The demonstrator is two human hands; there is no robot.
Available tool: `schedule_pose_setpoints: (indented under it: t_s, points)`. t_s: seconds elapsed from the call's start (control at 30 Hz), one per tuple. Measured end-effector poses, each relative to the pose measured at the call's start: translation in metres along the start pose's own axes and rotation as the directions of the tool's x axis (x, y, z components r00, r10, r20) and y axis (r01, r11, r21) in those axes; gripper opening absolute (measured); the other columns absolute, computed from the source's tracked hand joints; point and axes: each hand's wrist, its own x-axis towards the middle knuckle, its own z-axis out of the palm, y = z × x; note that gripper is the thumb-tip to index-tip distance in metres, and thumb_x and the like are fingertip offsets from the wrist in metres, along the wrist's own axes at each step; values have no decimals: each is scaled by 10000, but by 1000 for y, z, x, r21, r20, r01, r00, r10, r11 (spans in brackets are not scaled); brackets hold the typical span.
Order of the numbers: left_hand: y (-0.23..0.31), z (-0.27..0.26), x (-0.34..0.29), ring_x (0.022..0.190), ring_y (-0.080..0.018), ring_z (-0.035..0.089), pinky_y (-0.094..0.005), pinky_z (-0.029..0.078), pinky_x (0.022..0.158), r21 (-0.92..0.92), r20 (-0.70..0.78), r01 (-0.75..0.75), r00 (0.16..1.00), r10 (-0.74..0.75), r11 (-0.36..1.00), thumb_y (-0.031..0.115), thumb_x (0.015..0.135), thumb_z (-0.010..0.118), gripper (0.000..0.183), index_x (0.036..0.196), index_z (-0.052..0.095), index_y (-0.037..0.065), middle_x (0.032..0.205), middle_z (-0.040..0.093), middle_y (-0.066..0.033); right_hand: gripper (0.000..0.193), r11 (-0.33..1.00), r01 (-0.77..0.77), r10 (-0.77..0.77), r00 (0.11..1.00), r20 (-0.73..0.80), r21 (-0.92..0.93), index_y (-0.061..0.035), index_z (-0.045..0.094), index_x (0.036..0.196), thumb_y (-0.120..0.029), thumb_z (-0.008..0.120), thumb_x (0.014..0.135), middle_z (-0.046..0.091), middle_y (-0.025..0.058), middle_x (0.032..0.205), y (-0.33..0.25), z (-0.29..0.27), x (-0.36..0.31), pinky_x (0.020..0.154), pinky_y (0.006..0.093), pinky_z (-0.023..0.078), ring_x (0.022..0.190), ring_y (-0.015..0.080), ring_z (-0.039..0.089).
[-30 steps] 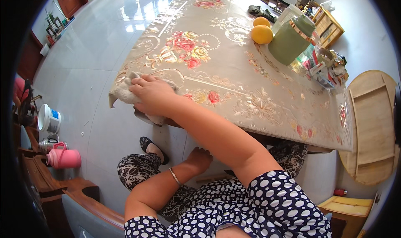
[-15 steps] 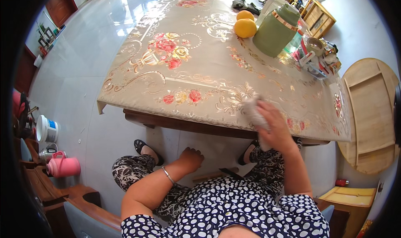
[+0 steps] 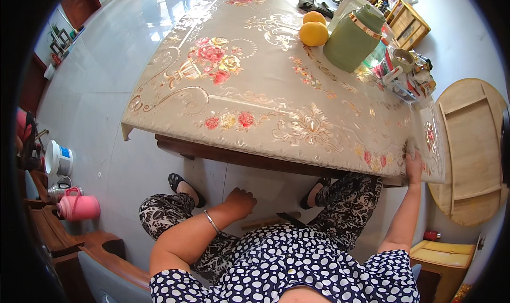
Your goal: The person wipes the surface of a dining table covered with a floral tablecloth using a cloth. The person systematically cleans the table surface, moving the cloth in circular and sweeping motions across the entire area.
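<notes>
My right hand (image 3: pixel 414 166) is at the right end of the table's near edge, its arm stretched out. It holds a pale rag (image 3: pixel 409 144), blurred and mostly hidden by the fingers, against the flowered beige tablecloth (image 3: pixel 255 93). Above my lap, short of the table, my left hand (image 3: pixel 240 203) is curled into a loose fist with nothing seen in it. A silver bangle (image 3: pixel 211 221) circles that wrist.
On the table's far right stand a green jug (image 3: pixel 353 41), two oranges (image 3: pixel 313 33) and a clear box of small items (image 3: pixel 406 85). A round wooden board (image 3: pixel 470 149) leans at the right. A pink flask (image 3: pixel 79 206) and white bucket (image 3: pixel 59 158) stand at the left.
My right hand has slid with the rag from the middle of the near edge to the right end of the table. My left hand has stayed nearly in place, still curled.
</notes>
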Motion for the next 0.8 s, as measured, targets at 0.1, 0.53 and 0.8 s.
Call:
schedule_pose_setpoints:
  t_s: [0.1,0.53,0.8]
  points:
    - [0,6,-3,887,-258,593,-387,444,751,8,-36,-10,999,10,1000,313,744,701,285,925,636,102,916,608,-70,484,981,192,-192,981,9,-30,10,494,1268,-182,575,830,499,208,1298,-55,20,-16,1037,373,342,1212,328,463]
    - [2,9,-6,882,-253,590,-377,440,752,-2,-93,-24,995,24,1000,299,728,706,270,903,639,104,915,608,-70,523,585,761,-811,560,169,280,-36,492,1264,-144,642,775,441,138,1367,-319,70,-76,1070,403,316,1280,328,382]
    - [3,6,-6,894,-253,589,-382,442,759,-3,-33,-20,999,20,1000,303,739,700,284,926,635,99,928,609,-74,545,358,865,-931,301,209,352,-61,457,1309,-277,606,831,409,114,1392,-443,121,-108,1094,411,282,1322,331,331]
